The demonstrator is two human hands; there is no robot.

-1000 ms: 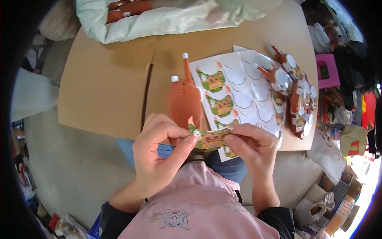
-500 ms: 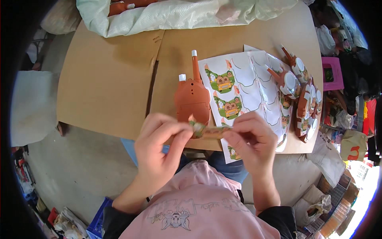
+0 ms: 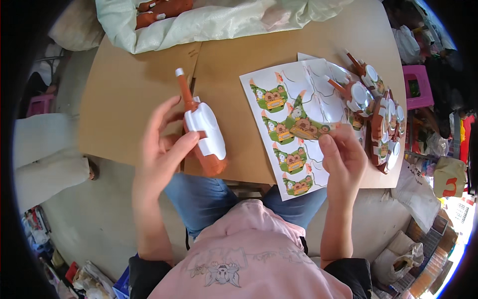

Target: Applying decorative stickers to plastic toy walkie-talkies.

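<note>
My left hand (image 3: 162, 144) grips a brown toy walkie-talkie (image 3: 209, 132) by its side, thumb in front. Its white front is turned partly up, and its white-tipped antenna points away from me. Between thumb and fingers of my right hand (image 3: 346, 157) is a peeled sticker (image 3: 308, 122) with a cartoon bear and green pattern, held by one end. Below that sticker lies a white sticker sheet (image 3: 318, 172). A column of similar stickers runs down the sheet's left side, beside bare cut-out outlines.
Several brown toy walkie-talkies (image 3: 361, 97) with white round fronts are grouped on the table's right side. A pale woven sack (image 3: 224, 30) holding more brown toys lies along the far edge. Brown cardboard (image 3: 124, 109) covers the table. A pink stool (image 3: 418, 87) stands beyond its right side.
My left hand has let go of the sticker, picked up the walkie-talkie and turned its white front up. My right hand has carried the sticker rightward over the sheet.
</note>
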